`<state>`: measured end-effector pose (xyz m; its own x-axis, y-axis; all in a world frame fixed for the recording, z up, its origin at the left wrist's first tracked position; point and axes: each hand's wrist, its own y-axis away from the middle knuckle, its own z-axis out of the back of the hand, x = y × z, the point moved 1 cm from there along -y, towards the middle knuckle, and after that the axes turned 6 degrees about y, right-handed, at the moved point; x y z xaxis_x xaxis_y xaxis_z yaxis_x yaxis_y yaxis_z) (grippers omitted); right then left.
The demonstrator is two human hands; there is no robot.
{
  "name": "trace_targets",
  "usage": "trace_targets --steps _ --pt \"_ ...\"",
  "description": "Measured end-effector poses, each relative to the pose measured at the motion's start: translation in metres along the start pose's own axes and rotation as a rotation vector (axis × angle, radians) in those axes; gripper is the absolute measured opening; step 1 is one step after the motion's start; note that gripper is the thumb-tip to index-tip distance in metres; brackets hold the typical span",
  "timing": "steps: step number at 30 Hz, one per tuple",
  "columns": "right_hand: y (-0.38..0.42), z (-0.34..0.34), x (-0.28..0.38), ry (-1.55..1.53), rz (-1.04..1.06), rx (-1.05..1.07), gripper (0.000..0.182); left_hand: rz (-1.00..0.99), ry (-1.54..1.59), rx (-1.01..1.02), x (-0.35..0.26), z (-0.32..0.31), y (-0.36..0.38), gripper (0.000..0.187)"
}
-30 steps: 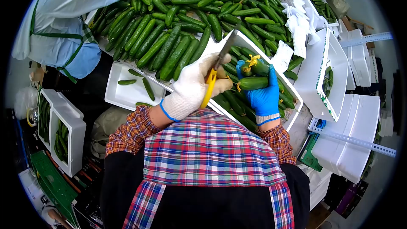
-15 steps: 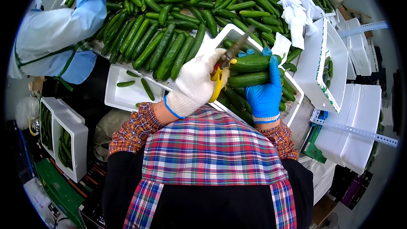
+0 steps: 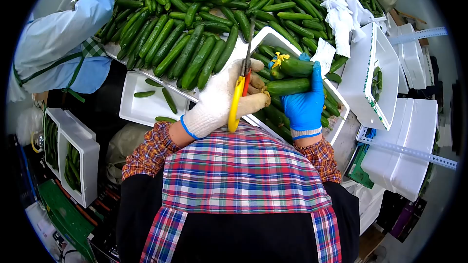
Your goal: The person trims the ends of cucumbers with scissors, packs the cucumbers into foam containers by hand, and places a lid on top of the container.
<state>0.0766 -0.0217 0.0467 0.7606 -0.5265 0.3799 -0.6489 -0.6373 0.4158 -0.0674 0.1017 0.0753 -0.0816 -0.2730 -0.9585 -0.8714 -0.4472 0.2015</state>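
My left hand [image 3: 219, 92], in a white knit glove, is closed on scissors [image 3: 238, 98] with yellow and red handles. Their blades point up, away from my body. The thumb and fingertips of this hand reach the near tip of a cucumber [image 3: 288, 86]. My right hand [image 3: 306, 107], in a blue glove, grips that cucumber and another one [image 3: 297, 67] above it, which lies beside a yellow flower [image 3: 279, 59]. Below both hands is a white box [image 3: 341, 125] with more cucumbers in it; my hands hide part of it.
A large heap of cucumbers [image 3: 195, 34] covers the table beyond. A white tray [image 3: 127, 109] with a few small cucumbers is at left. Another person's sleeve [image 3: 63, 31] is at upper left. White foam boxes [image 3: 358, 75] stand at right, near white gloves [image 3: 339, 17].
The scissors have swung upright in my left hand, and its thumb and fingers now reach a cucumber's tip. A yellow flower shows beside the held cucumbers. The other person's arm has shifted left.
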Motion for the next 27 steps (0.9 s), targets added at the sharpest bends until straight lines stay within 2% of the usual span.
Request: trace_targets --steps 1,9,11,12,14,15,17,18,19,21,25,26,27 --pt "0.003 -0.006 0.001 -0.019 0.000 0.018 0.042 -0.018 -0.088 -0.001 0.001 -0.001 0.000 0.054" --pt "0.001 -0.007 -0.004 -0.057 0.032 0.179 0.037 0.043 -0.097 -0.052 0.010 0.001 -0.006 0.047" --pt "0.004 -0.007 -0.007 0.017 0.033 0.234 0.038 -0.021 -0.289 -0.077 0.011 0.005 -0.007 0.040" --pt "0.003 -0.006 -0.009 0.017 0.029 0.233 0.038 -0.019 -0.289 -0.081 0.012 0.006 -0.008 0.040" --pt "-0.002 -0.001 -0.014 0.008 -0.020 0.213 0.044 0.109 -0.058 -0.043 0.015 0.007 -0.011 0.040" --pt "-0.005 0.002 -0.015 0.009 -0.021 0.212 0.044 0.109 -0.057 -0.043 0.016 0.008 -0.009 0.040" --pt "-0.011 0.012 -0.018 -0.196 -0.321 0.206 0.053 0.018 0.412 0.105 0.016 0.011 -0.005 0.045" --pt "-0.015 0.018 -0.020 -0.254 -0.344 0.246 0.061 0.030 0.337 0.132 0.014 0.015 -0.005 0.050" --pt "-0.014 0.014 -0.020 -0.251 -0.345 0.249 0.061 0.027 0.337 0.131 0.012 0.017 -0.004 0.050" --pt "-0.010 0.006 -0.020 -0.234 -0.363 0.079 0.045 0.013 0.518 0.119 0.011 0.019 0.000 0.053" --pt "-0.012 0.009 -0.016 -0.203 -0.319 0.075 0.045 0.014 0.635 0.093 0.015 0.020 0.003 0.056" --pt "-0.015 0.015 -0.017 -0.156 -0.268 0.115 0.066 0.014 0.636 0.092 0.012 0.019 0.004 0.056" --pt "-0.015 0.016 -0.017 -0.155 -0.268 0.115 0.066 0.058 0.466 0.051 0.007 0.018 0.006 0.054"
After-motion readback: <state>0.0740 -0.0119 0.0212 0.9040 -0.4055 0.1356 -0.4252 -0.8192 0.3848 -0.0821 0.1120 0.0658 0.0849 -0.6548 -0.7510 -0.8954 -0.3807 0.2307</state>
